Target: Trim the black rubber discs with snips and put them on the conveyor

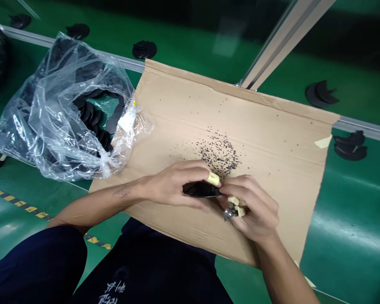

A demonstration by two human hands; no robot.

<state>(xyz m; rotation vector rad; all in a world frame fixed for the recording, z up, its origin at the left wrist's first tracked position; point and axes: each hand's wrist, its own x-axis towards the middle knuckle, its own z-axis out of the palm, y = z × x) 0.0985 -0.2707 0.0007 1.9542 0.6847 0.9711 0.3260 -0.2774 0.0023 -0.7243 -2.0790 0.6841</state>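
My left hand (180,181) is closed round a glossy black curved part (200,189), with a pale yellow finger cover on one fingertip. At the part's right end, my right hand (253,202) touches the edge with its fingers bent together; pale yellow covers show on its fingers too. A small shiny metal tool (230,213) sticks out of the right palm, its kind mostly hidden by the fingers. Just beyond both hands, many tiny black scraps (220,152) lie scattered over a cardboard sheet (266,143).
A clear plastic bag (66,114) holding several black curved parts (91,116) stands at the left. Small stacks of black parts rest near the back rail (145,50) and at the right (351,145). A metal post (272,46) rises behind the cardboard.
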